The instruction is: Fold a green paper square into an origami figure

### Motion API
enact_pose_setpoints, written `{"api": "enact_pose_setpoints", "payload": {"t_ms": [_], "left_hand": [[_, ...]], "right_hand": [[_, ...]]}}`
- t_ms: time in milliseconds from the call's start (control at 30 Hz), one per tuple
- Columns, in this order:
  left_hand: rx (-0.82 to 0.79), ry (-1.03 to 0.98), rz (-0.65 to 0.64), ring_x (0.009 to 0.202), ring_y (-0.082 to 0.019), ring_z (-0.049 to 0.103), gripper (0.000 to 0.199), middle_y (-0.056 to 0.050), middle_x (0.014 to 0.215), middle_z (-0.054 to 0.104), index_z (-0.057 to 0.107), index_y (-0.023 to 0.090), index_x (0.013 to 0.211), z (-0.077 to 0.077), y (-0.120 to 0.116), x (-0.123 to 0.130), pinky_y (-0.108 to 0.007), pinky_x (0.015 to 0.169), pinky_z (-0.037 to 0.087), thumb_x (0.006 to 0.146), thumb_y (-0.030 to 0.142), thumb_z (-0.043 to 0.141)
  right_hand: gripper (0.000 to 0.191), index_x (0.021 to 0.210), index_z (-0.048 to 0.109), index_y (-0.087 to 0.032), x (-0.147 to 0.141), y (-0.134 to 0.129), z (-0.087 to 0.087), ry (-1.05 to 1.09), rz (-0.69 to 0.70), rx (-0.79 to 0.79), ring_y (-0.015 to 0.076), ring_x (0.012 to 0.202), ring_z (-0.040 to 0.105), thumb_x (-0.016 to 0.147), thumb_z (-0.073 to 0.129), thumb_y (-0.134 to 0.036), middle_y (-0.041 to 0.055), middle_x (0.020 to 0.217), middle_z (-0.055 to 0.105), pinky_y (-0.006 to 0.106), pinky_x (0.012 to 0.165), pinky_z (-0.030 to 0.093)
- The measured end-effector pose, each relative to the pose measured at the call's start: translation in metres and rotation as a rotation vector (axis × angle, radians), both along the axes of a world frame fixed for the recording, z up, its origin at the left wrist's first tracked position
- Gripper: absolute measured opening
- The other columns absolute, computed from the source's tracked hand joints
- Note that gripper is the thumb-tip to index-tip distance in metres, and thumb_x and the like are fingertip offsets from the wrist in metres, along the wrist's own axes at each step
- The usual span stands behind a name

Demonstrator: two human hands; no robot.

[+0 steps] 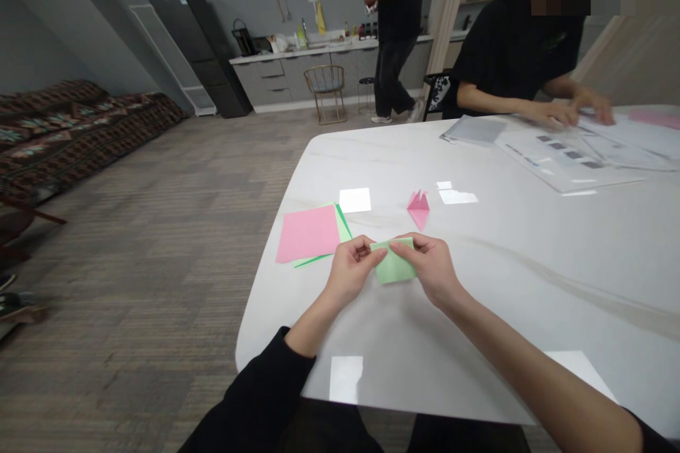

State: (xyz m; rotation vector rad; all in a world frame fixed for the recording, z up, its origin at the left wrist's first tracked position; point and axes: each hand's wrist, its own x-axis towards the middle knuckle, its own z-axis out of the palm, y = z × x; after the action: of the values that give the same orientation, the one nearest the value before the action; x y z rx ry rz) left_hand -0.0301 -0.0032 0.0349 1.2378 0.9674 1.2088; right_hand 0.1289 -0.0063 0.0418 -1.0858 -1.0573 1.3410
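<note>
Between my two hands is a small folded piece of light green paper [396, 268], lifted a little above the white table. My left hand [351, 265] pinches its upper left part, thumb on the near face. On the upper right, my right hand [429, 262] grips it the same way, its thumb near the top edge. The fingers behind the paper are partly hidden. Just beyond my hands stands a pink folded paper figure [418, 209] with pointed tips. Left of my left hand lies a stack of square paper sheets [308, 233], pink on top, with green ones showing beneath.
Across the white table [510, 226], a seated person in black [518, 49] handles papers [568, 152] beside a grey folder [474, 130]. Another person [401, 28] stands near the kitchen counter [305, 53]. The table's left edge borders the carpeted floor [175, 248].
</note>
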Motion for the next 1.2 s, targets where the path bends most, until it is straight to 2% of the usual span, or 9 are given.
{"api": "enact_pose_setpoints", "payload": {"t_ms": [133,300,433,600,800,967,1067,1133,1200], "left_hand": [[-0.005,-0.003,-0.003,0.056,-0.009,0.045,0.032,0.003,0.058,0.051,0.058,0.014,0.068,-0.001,0.001,0.001,-0.022,0.055,0.035,0.073,0.04,0.077],[-0.015,0.003,0.003,0.056,-0.009,0.045,0.033,0.003,0.058,0.051,0.057,0.014,0.067,-0.003,0.002,0.0,-0.023,0.055,0.034,0.073,0.04,0.077],[-0.004,0.028,0.0,0.053,-0.008,0.041,0.034,0.004,0.056,0.047,0.057,0.014,0.066,-0.001,0.0,0.0,-0.022,0.053,0.029,0.072,0.041,0.077],[0.002,0.056,-0.039,0.054,-0.009,0.041,0.033,0.004,0.057,0.048,0.058,0.015,0.067,0.003,-0.001,0.002,-0.022,0.053,0.029,0.073,0.042,0.076],[-0.028,-0.012,0.011,0.056,-0.009,0.043,0.033,0.004,0.057,0.049,0.056,0.015,0.064,-0.003,0.005,0.0,-0.022,0.055,0.033,0.071,0.039,0.078],[-0.139,-0.14,0.096,0.048,-0.005,0.034,0.037,0.006,0.055,0.042,0.052,0.016,0.065,-0.004,0.008,-0.004,-0.02,0.046,0.023,0.069,0.04,0.08],[-0.177,-0.226,0.141,0.047,-0.004,0.035,0.037,0.007,0.056,0.043,0.053,0.016,0.07,-0.001,0.008,-0.004,-0.018,0.045,0.025,0.067,0.04,0.081],[-0.191,-0.258,0.136,0.05,-0.004,0.042,0.035,0.007,0.058,0.047,0.054,0.016,0.073,-0.001,0.008,-0.002,-0.017,0.048,0.033,0.068,0.039,0.081],[-0.206,-0.276,0.112,0.055,-0.005,0.05,0.034,0.005,0.064,0.054,0.056,0.016,0.075,-0.001,0.007,0.001,-0.017,0.055,0.041,0.067,0.037,0.082]], "right_hand": [[0.023,0.072,0.072,-0.019,-0.002,-0.001,0.0,0.018,-0.026,0.044,0.016,0.063,0.053,0.075,0.074,-0.042,0.0007,0.069,0.065,0.028,0.057,0.04],[0.033,0.063,0.066,-0.019,-0.004,0.0,-0.004,0.033,-0.067,0.034,0.0145,0.059,0.05,0.078,0.069,-0.048,-0.0001,0.064,0.06,0.028,0.055,0.038],[0.028,0.073,0.071,-0.019,-0.005,0.001,-0.008,0.012,0.001,0.014,0.0164,0.065,0.055,0.068,0.079,-0.046,0.0015,0.071,0.066,0.029,0.058,0.043],[0.026,0.07,0.072,-0.018,-0.006,0.0,-0.006,-0.002,-0.003,-0.02,0.0179,0.067,0.058,0.065,0.081,-0.043,0.0033,0.073,0.068,0.03,0.06,0.044],[0.019,0.069,0.072,-0.019,0.004,0.01,-0.004,0.048,-0.169,-0.004,0.016,0.068,0.055,0.067,0.079,-0.037,0.0015,0.07,0.065,0.03,0.065,0.044],[0.024,0.071,0.069,-0.02,0.012,0.02,-0.009,0.088,-0.311,0.035,0.0145,0.066,0.054,0.07,0.077,-0.042,0.0001,0.068,0.06,0.03,0.068,0.046],[0.031,0.081,0.067,-0.02,0.005,0.013,-0.013,0.088,-0.233,0.051,0.0164,0.074,0.058,0.075,0.072,-0.05,0.003,0.081,0.065,0.03,0.068,0.047],[0.038,0.095,0.065,-0.02,-0.004,0.006,-0.014,0.09,-0.12,0.062,0.0183,0.082,0.062,0.072,0.076,-0.048,0.0047,0.092,0.068,0.03,0.07,0.048],[0.04,0.098,0.064,-0.02,-0.01,0.0,-0.013,0.078,-0.05,0.068,0.0202,0.088,0.063,0.07,0.078,-0.044,0.0062,0.097,0.07,0.031,0.072,0.049]]}}
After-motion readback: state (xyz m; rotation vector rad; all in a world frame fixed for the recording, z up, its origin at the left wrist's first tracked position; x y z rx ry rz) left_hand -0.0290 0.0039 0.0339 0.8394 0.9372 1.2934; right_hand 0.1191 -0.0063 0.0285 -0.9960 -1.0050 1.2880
